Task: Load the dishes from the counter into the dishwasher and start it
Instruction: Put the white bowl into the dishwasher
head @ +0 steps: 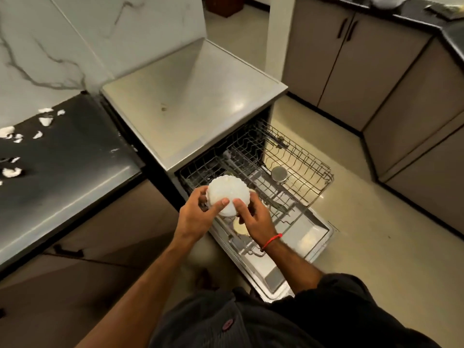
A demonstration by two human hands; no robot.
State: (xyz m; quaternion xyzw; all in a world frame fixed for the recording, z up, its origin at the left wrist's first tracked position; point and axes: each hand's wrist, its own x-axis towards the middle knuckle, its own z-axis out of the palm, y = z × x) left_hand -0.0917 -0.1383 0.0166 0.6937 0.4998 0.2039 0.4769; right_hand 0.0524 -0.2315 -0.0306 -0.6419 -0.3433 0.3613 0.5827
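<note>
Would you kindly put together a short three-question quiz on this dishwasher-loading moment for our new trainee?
1. True or false: both hands hold the white bowl.
2. Which way does the bowl face? A) base up B) base down
3. Fill in: a steel cup stands in the pulled-out ____.

Key: 1 true, the left hand and right hand both grip it; 2 A; 3 rack.
</note>
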